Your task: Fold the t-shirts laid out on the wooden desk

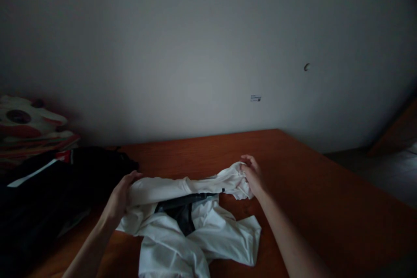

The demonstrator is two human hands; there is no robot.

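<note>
A white shirt (172,243) with a black patch lies crumpled on the brown wooden table, and its far edge is drawn out into a band between my hands. My left hand (120,195) is closed on the left end of this band, though most of its fingertips are hidden by the cloth. At the other end, my right hand (253,174) pinches the bunched fabric, with some fingers showing past it. A small dark tag or mark shows on the band near the right hand. Toward me, the rest of the shirt spreads in loose folds.
Black clothing (42,200) with a white stripe and a red label is heaped to the left. Behind it sits a pile with a white and red plush-like item (32,117). The table (312,208) extends right. A pale wall (195,52) with a small sticker (256,98) rises behind.
</note>
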